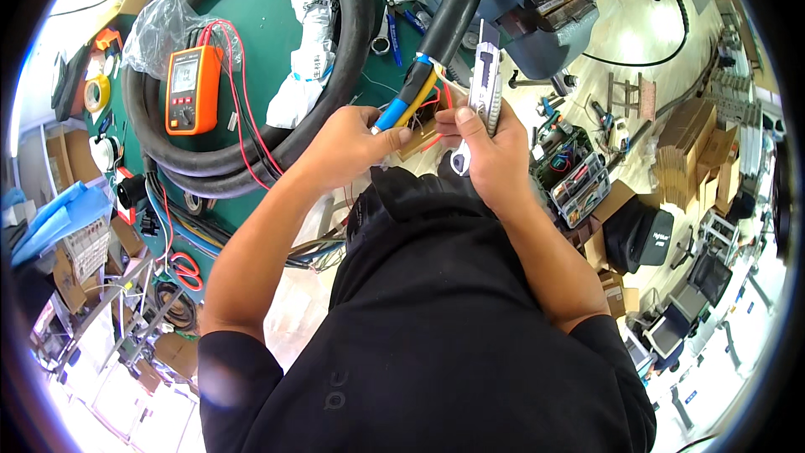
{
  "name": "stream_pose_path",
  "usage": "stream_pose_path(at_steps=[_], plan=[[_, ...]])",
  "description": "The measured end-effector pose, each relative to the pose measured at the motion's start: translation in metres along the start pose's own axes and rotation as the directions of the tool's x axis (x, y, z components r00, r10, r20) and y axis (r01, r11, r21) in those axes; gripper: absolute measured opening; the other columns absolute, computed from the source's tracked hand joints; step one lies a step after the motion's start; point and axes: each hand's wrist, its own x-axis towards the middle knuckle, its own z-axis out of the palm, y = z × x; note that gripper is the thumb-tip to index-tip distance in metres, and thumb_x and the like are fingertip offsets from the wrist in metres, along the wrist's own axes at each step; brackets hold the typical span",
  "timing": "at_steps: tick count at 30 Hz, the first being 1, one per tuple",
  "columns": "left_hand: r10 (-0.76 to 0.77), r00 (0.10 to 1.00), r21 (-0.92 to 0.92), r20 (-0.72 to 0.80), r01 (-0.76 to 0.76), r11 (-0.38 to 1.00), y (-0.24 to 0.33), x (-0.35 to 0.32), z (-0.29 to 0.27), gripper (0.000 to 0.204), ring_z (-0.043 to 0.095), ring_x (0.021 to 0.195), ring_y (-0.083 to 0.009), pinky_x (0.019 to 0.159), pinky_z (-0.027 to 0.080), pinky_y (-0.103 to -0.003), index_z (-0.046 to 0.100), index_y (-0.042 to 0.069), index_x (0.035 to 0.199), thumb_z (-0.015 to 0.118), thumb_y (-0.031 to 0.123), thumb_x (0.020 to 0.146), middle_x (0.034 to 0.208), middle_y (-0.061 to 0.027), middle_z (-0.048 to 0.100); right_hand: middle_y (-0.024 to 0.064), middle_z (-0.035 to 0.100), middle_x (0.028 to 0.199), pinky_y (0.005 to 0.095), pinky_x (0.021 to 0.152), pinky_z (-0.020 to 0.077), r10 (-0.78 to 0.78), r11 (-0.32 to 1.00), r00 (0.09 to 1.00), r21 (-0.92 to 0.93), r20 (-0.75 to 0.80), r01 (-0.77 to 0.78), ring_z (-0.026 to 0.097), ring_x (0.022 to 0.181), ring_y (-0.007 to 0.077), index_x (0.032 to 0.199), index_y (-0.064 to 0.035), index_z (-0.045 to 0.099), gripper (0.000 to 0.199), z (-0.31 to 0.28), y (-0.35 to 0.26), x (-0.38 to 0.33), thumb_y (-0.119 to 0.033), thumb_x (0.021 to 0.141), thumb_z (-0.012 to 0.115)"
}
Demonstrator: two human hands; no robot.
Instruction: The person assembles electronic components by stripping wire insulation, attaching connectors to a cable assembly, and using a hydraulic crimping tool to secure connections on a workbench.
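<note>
Pinching a blue core (pixel 391 114) with my left hand (pixel 356 137), utility knife (pixel 485 80) clasped in my right hand (pixel 496 148), I judge the black cable (pixel 457 13) before me unsheathed at its near end, core stripping seemingly left.

Thick straight black rubber-sheathed cable (pixel 457 13): far end cut off by upper edge. Slim yellow-insulated wire (pixel 418 101): near end hidden at left hand (pixel 350 141). Silver-grey metal utility knife (pixel 485 75): handle partly covered by right hand (pixel 496 155). Orange-cased rectangular multimeter (pixel 193 94): display reading too small to tell.
</note>
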Motion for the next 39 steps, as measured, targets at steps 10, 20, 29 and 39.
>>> stream_pose_path(at_steps=[10, 20, 29, 39], plan=[[0.240, 0.970, -0.650, 0.047, -0.153, 0.745, 0.019, -0.025, 0.034, 0.052, 0.046, 0.057, -0.0051, 0.049, 0.035, -0.020, 0.063, -0.006, 0.100, 0.071, 0.044, 0.089, 0.073, -0.0017, 0.057, 0.0078, 0.065, 0.104, 0.0273, 0.075, 0.0540, -0.129, 0.978, 0.991, 0.159, -0.042, 0.134, 0.067, 0.090, 0.0141, 0.115, 0.0052, 0.057, 0.029, 0.013, -0.009, -0.012, -0.019, 0.098, 0.060], [0.103, 0.990, -0.725, 0.101, 0.003, 0.688, 0.037, -0.011, 0.045, 0.047, 0.038, 0.041, -0.0073, 0.040, 0.032, -0.021, 0.054, 0.003, 0.089, 0.053, 0.049, 0.099, 0.062, -0.0027, 0.051, 0.0052, 0.064, 0.073, 0.0291, 0.060, 0.0465, -0.174, 0.972, 0.983, -0.171, -0.057, 0.162, 0.056, 0.065, 0.0109, 0.098, 0.0017, 0.065, 0.031, -0.005, -0.020, -0.003, -0.029, 0.093, 0.066], [0.032, 0.996, -0.728, 0.087, 0.042, 0.685, 0.057, -0.036, 0.023, 0.051, 0.053, 0.049, -0.0171, 0.044, 0.041, -0.029, 0.059, 0.003, 0.097, 0.040, 0.050, 0.103, 0.065, -0.0061, 0.057, 0.0081, 0.067, 0.074, 0.0261, 0.053, 0.0493, -0.099, 0.986, 0.994, 0.138, 0.042, 0.092, 0.062, 0.057, 0.0124, 0.093, 0.0023, 0.064, 0.033, 0.019, -0.036, -0.006, -0.028, 0.088, 0.075], [0.088, 0.979, -0.617, 0.183, 0.045, 0.785, 0.056, -0.036, 0.005, 0.046, 0.064, 0.060, -0.0189, 0.049, 0.056, -0.034, 0.061, -0.002, 0.106, 0.044, 0.041, 0.103, 0.081, -0.0130, 0.065, 0.0047, 0.066, 0.081, 0.0267, 0.061, 0.0460, -0.002, 0.987, 0.999, 0.162, 0.049, -0.006, 0.058, 0.069, 0.0102, 0.098, 0.0003, 0.066, 0.022, 0.015, -0.035, -0.008, -0.017, 0.088, 0.073]])
